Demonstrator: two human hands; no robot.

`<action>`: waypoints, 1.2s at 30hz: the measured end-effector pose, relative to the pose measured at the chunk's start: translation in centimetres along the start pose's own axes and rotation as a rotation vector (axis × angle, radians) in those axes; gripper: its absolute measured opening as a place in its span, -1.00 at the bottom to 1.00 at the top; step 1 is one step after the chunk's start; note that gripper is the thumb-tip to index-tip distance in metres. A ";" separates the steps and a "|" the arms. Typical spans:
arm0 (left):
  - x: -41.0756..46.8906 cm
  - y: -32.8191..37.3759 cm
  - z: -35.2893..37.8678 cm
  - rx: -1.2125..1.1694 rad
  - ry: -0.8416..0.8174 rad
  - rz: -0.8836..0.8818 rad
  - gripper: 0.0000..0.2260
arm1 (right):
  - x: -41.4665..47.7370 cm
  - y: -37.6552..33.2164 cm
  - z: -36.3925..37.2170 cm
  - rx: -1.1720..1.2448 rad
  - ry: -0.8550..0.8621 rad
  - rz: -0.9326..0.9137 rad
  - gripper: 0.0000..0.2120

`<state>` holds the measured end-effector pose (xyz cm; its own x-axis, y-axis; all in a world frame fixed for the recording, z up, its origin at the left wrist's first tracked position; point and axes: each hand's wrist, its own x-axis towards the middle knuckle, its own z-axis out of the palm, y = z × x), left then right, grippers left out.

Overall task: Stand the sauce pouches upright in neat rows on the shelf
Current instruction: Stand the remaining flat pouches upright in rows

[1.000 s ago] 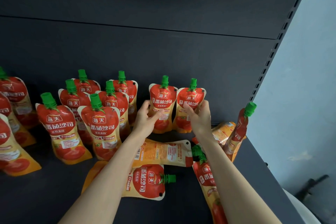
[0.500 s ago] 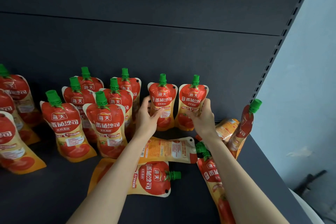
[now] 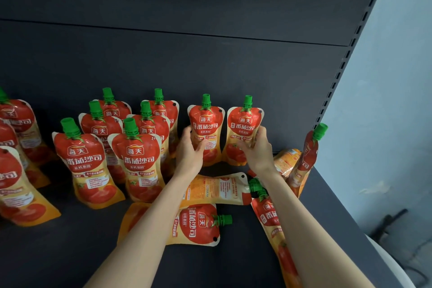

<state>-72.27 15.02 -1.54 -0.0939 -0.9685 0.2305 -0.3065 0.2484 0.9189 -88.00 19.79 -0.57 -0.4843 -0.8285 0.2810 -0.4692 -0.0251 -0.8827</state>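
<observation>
Red and orange sauce pouches with green caps fill a dark shelf (image 3: 70, 252). Two stand upright side by side against the back panel. My left hand (image 3: 190, 152) grips the left pouch (image 3: 207, 124) by its lower left edge. My right hand (image 3: 258, 149) grips the right pouch (image 3: 244, 124) by its lower right edge. Further left, several pouches (image 3: 138, 154) stand upright in rows. In front of my hands, a pouch (image 3: 219, 190) lies back side up, another (image 3: 198, 224) lies face up, and a third (image 3: 271, 217) lies under my right forearm.
One pouch (image 3: 308, 156) leans at the shelf's right end, with an orange pouch (image 3: 286, 161) lying behind it. The slotted shelf upright (image 3: 346, 58) rises at the right, a pale blue wall (image 3: 385, 124) beyond it. More pouches (image 3: 14, 170) stand at the far left.
Both hands stay on the two back pouches, which now stand slightly straighter and closer to the back panel. The camera has shifted a little.
</observation>
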 end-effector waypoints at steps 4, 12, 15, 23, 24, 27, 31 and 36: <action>-1.6 0.2 -0.2 0.088 0.000 -0.002 -0.46 | -1.0 -0.6 -0.4 0.005 0.011 0.006 -0.54; -6.5 0.2 -0.7 0.232 -0.025 0.205 -0.64 | -6.3 -2.0 -2.8 -0.072 0.058 -0.109 -0.67; -7.9 -0.2 -0.5 0.398 -0.171 0.270 -0.62 | -8.7 -2.4 -4.2 -0.055 0.064 -0.145 -0.84; -8.6 -0.1 -0.2 0.802 -0.312 0.234 -0.39 | -13.6 -1.0 -8.7 0.028 0.253 -0.093 -0.83; -8.6 0.0 -0.2 0.829 -0.316 0.222 -0.38 | -13.7 -0.7 -9.1 0.024 0.272 -0.068 -0.84; -8.6 0.3 -0.3 0.885 -0.331 0.196 -0.37 | -13.4 0.8 -9.6 -0.013 0.294 0.022 -0.72; -8.4 1.2 -0.4 0.947 -0.369 0.160 -0.37 | -11.7 1.8 -9.8 -0.065 0.219 0.064 -0.55; -8.3 1.6 -0.4 0.903 -0.344 0.174 -0.38 | -10.1 2.0 -9.6 -0.048 0.215 0.119 -0.73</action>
<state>-71.57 23.44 -1.80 -0.4335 -0.8953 0.1023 -0.8577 0.4448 0.2579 -91.12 33.43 -1.52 -0.6814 -0.6862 0.2546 -0.4320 0.0963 -0.8967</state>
